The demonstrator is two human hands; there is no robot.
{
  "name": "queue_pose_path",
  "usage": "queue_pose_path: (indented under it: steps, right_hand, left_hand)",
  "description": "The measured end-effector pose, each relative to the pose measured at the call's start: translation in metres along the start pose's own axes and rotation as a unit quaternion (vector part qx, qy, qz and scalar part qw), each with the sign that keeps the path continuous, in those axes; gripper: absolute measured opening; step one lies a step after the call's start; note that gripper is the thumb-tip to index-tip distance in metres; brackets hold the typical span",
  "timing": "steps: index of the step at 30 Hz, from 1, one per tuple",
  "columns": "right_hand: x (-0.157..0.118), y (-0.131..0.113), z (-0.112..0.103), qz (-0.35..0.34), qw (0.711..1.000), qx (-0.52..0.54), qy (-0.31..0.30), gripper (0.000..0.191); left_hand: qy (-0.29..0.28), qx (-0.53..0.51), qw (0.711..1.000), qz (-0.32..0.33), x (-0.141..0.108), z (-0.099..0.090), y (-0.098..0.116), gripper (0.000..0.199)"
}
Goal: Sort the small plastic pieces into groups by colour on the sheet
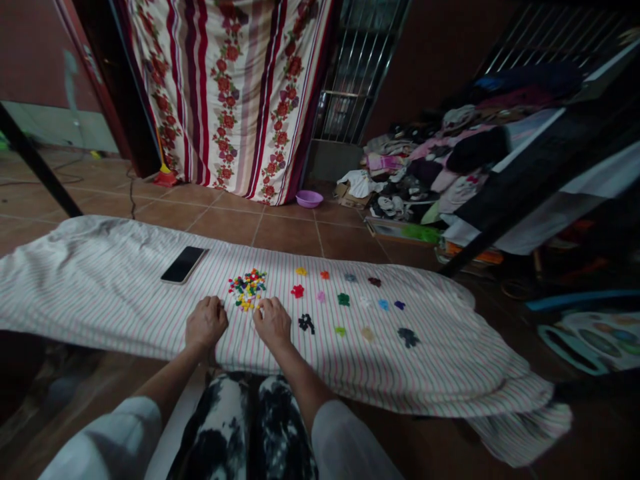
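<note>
If snagging striped cloth (125,297) with right fingers (265,306), bunched by near edge of mixed beads (247,288), or curled left fingers (221,309), could jumble sorted heaps (343,300) at right; cannot tell if pinching any.

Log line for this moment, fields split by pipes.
left hand: beside mixed pieces | right hand: fingertips at their near edge | single-colour clusters: to the right | phone: left, flat on striped cloth

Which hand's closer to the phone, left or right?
Left. The left hand rests on the cloth just nearer the person than the phone, not touching it; the right hand is farther right, by the mixed multicolored pile.
</note>
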State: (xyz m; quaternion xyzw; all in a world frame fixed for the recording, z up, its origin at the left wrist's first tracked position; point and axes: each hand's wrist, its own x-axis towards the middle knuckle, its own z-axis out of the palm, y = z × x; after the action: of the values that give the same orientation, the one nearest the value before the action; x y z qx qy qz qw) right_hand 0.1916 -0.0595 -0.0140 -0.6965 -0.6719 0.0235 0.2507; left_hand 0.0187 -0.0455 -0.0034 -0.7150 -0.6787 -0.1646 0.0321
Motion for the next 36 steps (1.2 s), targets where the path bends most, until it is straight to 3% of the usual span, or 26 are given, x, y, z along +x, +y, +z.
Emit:
queue_pose_path:
  steps: [36]
  right_hand:
    - [0.0021, 0.002, 0.0067, -0.011, 1.0, -0.009, 0.01, 0.015]
  left_hand:
    - [0.004, -0.018, 1.0, 0.001, 0.0009, 0.0056, -0.0035, 0.018]
